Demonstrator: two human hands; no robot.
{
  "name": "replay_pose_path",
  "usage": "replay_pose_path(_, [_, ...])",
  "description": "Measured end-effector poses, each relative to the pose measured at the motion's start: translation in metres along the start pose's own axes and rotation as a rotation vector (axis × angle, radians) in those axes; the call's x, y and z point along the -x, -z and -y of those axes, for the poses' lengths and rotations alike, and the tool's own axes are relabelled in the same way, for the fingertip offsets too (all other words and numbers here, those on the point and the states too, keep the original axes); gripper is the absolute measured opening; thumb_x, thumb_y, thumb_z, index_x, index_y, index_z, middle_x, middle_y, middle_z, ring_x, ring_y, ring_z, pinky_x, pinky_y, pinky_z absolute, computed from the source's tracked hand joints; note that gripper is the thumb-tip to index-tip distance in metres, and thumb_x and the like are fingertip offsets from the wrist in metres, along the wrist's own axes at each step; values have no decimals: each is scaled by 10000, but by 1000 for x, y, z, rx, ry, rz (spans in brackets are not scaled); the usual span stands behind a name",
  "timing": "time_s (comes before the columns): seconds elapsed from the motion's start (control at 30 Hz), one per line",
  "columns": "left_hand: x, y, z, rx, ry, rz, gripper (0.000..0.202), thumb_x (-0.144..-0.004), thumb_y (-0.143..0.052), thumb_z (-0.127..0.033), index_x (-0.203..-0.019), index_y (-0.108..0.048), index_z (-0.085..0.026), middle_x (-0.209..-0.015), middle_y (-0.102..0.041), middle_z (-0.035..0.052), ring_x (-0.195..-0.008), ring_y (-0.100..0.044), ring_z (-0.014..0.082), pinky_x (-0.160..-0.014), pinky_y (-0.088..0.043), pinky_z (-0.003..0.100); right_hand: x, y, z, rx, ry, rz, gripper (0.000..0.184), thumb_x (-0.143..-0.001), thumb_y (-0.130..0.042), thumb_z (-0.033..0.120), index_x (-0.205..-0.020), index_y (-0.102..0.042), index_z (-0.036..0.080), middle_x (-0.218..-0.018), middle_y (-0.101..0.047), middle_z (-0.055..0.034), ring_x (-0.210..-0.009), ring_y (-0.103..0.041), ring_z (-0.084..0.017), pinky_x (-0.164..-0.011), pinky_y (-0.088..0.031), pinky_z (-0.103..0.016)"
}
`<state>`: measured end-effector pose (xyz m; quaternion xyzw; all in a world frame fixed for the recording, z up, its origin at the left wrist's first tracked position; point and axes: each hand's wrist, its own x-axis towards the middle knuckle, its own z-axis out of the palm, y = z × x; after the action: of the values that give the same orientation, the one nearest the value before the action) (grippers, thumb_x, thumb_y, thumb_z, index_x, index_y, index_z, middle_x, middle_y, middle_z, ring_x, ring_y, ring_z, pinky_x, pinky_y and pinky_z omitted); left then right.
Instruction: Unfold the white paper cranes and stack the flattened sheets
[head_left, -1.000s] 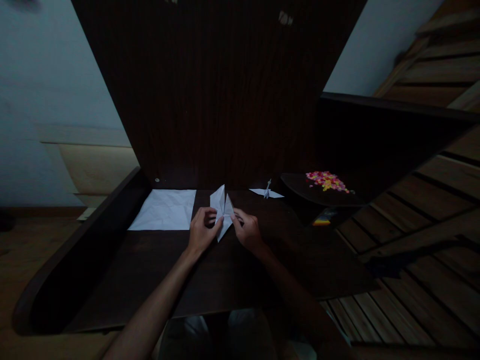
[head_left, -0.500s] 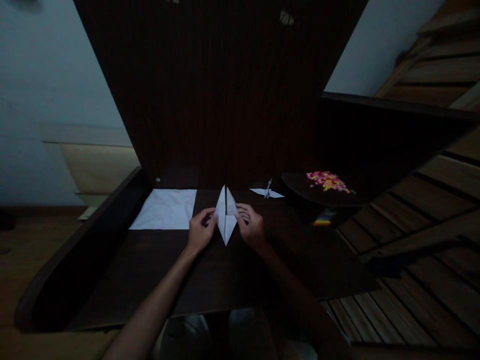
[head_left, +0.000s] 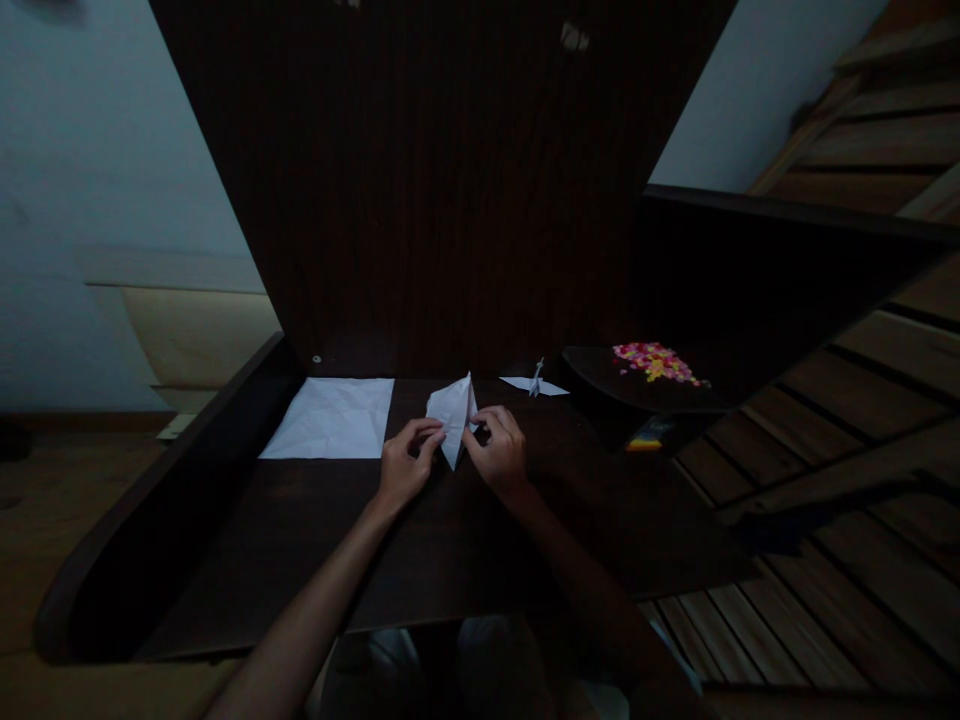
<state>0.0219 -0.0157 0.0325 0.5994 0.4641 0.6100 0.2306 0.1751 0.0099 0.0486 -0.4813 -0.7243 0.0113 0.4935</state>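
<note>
A piece of folded white paper (head_left: 452,412), pointed at its top and bottom, is held just above the dark desk between my two hands. My left hand (head_left: 407,458) pinches its left side between thumb and fingers. On the other side, my right hand (head_left: 498,447) grips the right edge, its fingers partly behind the paper. Left of my hands lies a creased white sheet (head_left: 330,418), flat on the desk. A folded paper crane (head_left: 535,384) with spread wings stands at the back, to the right of my hands.
Many small pink, red and yellow pieces (head_left: 654,362) are heaped on a dark corner shelf (head_left: 592,370) at right. Beneath it shows a small colourful item (head_left: 646,436). A raised side panel (head_left: 161,500) borders the desk (head_left: 420,570) on the left.
The folded paper has turned: its split front faced me before, and now a broad flap shows on the left with its top point further right. My fingers have shifted along its edges.
</note>
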Motion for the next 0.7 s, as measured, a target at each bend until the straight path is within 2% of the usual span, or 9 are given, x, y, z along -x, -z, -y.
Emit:
replay_pose_path(0.1, [1, -2, -1, 27, -1, 6, 159, -817, -613, -310, -916, -644, -190, -853, -700, 30, -742, -689, 170, -591, -574, 254, -1, 0, 1, 23, 35, -17, 52, -767, -580, 173, -770, -627, 193, -807, -632, -64, -758, -575, -197, -710, -490, -318])
replay_pose_path(0.23, [1, -2, 0, -56, -64, -29, 152, -840, -586, -285, -940, -631, -180, -856, -687, 30, -706, -668, 136, -647, -567, 250, -1, 0, 5, 6, 57, -57, 105, -795, -531, 155, -777, -631, 184, -844, -657, -72, -775, -607, -185, -738, -504, -309])
replay_pose_path(0.37, [-2, -1, -3, -125, -76, -113, 206, -834, -588, -295, -1004, -606, -179, -948, -648, 57, -833, -641, 159, -655, -554, 256, 3, 3, 12, -28, 61, -103, 110, -814, -526, 167, -789, -632, 175, -930, -657, -93, -817, -640, -180, -725, -525, -289])
replay_pose_path(0.5, [-5, 0, -5, -190, -97, -197, 280, -753, -661, -289, -1001, -597, -176, -983, -600, 68, -888, -604, 180, -699, -538, 278, 11, 5, 23, -45, 138, -77, 134, -825, -511, 146, -828, -640, 183, -888, -673, -86, -824, -654, -173, -760, -535, -285])
replay_pose_path(0.6, [-6, 1, -1, -235, -33, -228, 273, -700, -674, -260, -949, -613, -166, -929, -618, 59, -851, -604, 185, -731, -513, 286, 19, 4, 29, -50, 183, -37, 160, -822, -500, 129, -861, -645, 185, -910, -694, -87, -847, -664, -177, -793, -536, -295])
replay_pose_path(0.7, [-6, 1, 4, -168, 117, -216, 154, -708, -629, -247, -826, -637, -148, -818, -654, 54, -780, -620, 193, -722, -501, 293, 22, 5, 33, -95, 181, -25, 150, -824, -499, 133, -848, -640, 181, -933, -707, -92, -861, -672, -176, -804, -535, -293])
